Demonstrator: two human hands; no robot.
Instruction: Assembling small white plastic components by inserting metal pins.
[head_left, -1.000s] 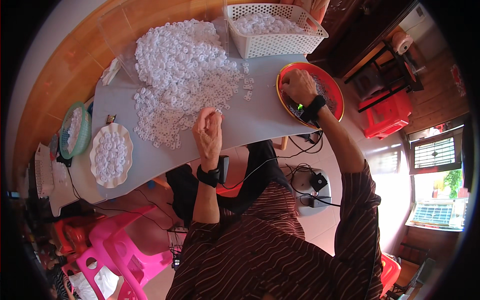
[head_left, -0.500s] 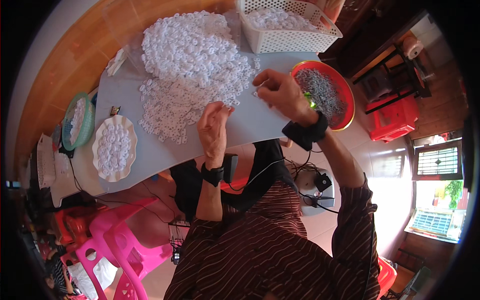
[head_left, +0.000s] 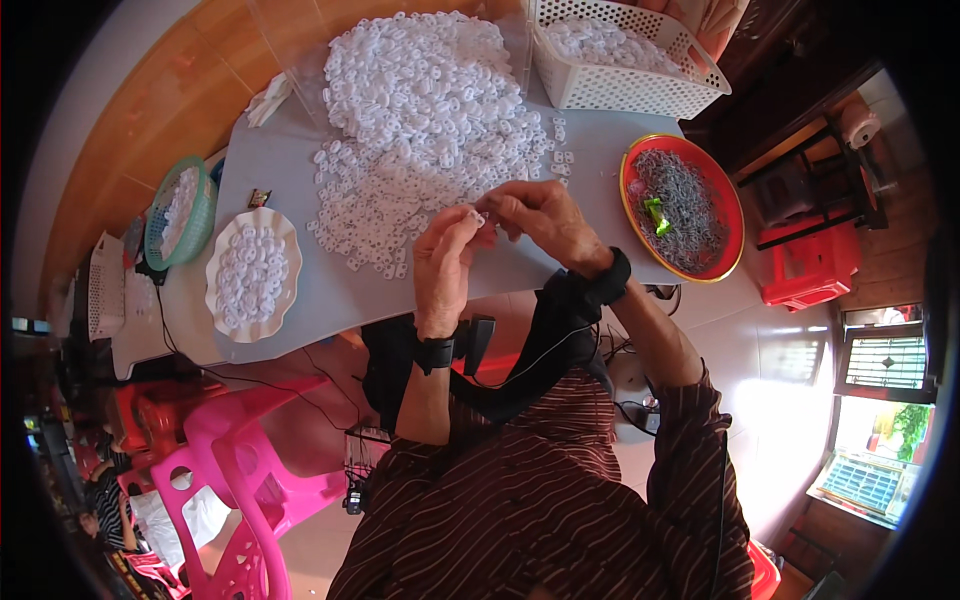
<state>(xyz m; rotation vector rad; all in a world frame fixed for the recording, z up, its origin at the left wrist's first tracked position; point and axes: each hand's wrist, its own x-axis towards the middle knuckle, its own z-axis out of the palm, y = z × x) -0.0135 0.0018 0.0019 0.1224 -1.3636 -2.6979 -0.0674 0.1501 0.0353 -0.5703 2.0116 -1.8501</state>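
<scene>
My left hand (head_left: 443, 270) is closed in a pinch around a small white plastic piece (head_left: 478, 218) at the table's near side. The fingers of my right hand (head_left: 548, 222) are pressed together right beside that piece; whatever they hold is too small to make out. Beyond both hands lies a large heap of white plastic pieces (head_left: 420, 90), with smaller flat white pieces (head_left: 370, 215) spread at its near edge. To the right, a red bowl (head_left: 737, 225) holds many thin grey metal pieces (head_left: 685, 195) and a bright green wrapper (head_left: 657, 215).
A white perforated basket (head_left: 630, 95) with white pieces stands at the back right. On the left are a scalloped plate (head_left: 290, 295) of white rings and a teal basket (head_left: 203, 225). A pink chair (head_left: 235, 450) and a red stool (head_left: 815, 265) stand on the floor.
My right hand has come left and nearer, away from beside the red bowl, to meet my left hand. The view has shifted, so the table appears farther right.
</scene>
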